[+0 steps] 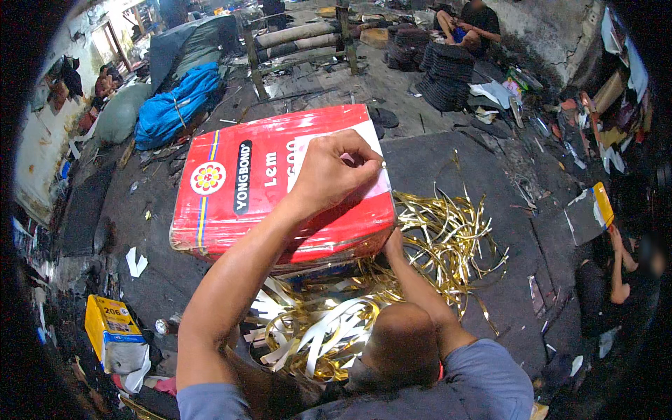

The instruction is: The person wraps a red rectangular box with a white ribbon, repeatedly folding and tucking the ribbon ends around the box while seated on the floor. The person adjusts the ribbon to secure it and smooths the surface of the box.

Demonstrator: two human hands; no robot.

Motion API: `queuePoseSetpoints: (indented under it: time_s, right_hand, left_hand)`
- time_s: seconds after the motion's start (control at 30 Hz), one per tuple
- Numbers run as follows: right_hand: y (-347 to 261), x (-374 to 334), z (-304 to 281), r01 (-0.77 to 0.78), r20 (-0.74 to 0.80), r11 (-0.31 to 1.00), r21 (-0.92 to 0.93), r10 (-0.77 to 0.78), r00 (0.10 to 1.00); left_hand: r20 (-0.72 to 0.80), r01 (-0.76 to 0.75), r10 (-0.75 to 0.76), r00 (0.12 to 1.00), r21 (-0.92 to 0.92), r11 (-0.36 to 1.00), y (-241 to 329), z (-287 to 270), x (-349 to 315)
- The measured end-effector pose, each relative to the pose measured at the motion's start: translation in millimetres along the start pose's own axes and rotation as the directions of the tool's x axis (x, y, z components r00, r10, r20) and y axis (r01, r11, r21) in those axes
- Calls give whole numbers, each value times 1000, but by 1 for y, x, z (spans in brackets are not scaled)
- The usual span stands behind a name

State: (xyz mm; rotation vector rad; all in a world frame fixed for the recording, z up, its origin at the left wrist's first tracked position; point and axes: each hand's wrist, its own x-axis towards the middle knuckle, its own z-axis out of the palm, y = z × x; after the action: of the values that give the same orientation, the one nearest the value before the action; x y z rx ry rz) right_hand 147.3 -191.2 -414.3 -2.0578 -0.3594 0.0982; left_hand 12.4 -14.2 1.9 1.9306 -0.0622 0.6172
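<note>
A large red cardboard box (pixel 262 157) with glossy clear wrapping and a white panel stands in front of me. My left hand (pixel 332 171) is over its top, fingers curled and thumb pressed to the fingertips in a pinch; anything held there is too small to make out. My right hand (pixel 394 242) reaches to the box's near right lower edge, its fingers hidden behind the box. Shiny gold strips (pixel 455 238) lie tangled to the right of the box. More strips, gold and white (pixel 325 336), heap up between my arms.
A yellow, blue and white carton (pixel 112 322) sits at the lower left. A blue tarp bundle (pixel 178 108) lies at the far left. Dark stacked sheets (pixel 448 77) stand far right near a seated person (pixel 476 28). Another person's hands (pixel 619 252) hold a grey-yellow piece (pixel 588 215) at right.
</note>
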Motion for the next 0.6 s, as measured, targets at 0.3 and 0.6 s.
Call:
queuePoseSetpoints:
  time_s: [0.3, 0.6]
  right_hand:
    - [5, -31, -11, -87, 139, 955, -285, 131, 982]
    - [-8, -50, -36, -224, 63, 887, -404, 271, 960]
  left_hand:
    - [-10, -41, 42, 999, 16, 999, -7, -2, -2]
    - [17, -191, 191, 982, 176, 966, -1, 0, 3]
